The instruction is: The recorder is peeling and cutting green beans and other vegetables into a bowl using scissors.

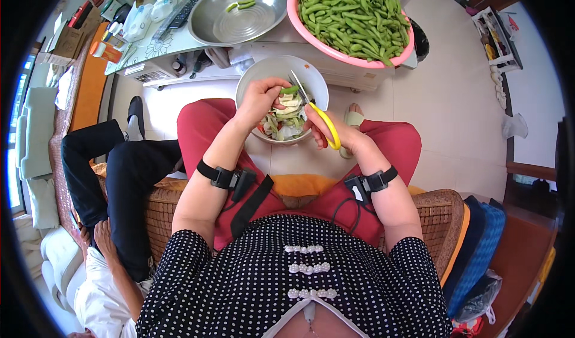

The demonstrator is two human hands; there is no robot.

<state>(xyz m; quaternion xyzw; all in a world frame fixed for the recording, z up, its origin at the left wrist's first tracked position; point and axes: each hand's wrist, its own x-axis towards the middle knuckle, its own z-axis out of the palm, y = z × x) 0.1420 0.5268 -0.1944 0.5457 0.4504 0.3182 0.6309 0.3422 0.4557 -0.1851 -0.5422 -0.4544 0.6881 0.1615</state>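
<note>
Remotely, I'm watching the left hand (261,101) holding a green pod (290,90) above a bin (287,64), the right hand (345,132) gripping yellow-handled scissors (327,120).

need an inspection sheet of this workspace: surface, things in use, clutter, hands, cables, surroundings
Surface: pale, flower-patterned tabletop bearing a round stainless-steel basin with a few green pods.
Things in use: pink plastic basin heaped with green pods; yellow-handled metal scissors; round white bowl of mixed scraps, its support unclear.
Clutter: small containers and pale plastic packets around the tabletop's left end.
Hands: left hand pinches one slim green pod; right hand grips the scissors, blades beside the pod.
Cables: thin black cable below the black device strapped to the right forearm.
Surroundings: light tiled floor; person in black trousers at left.
</note>
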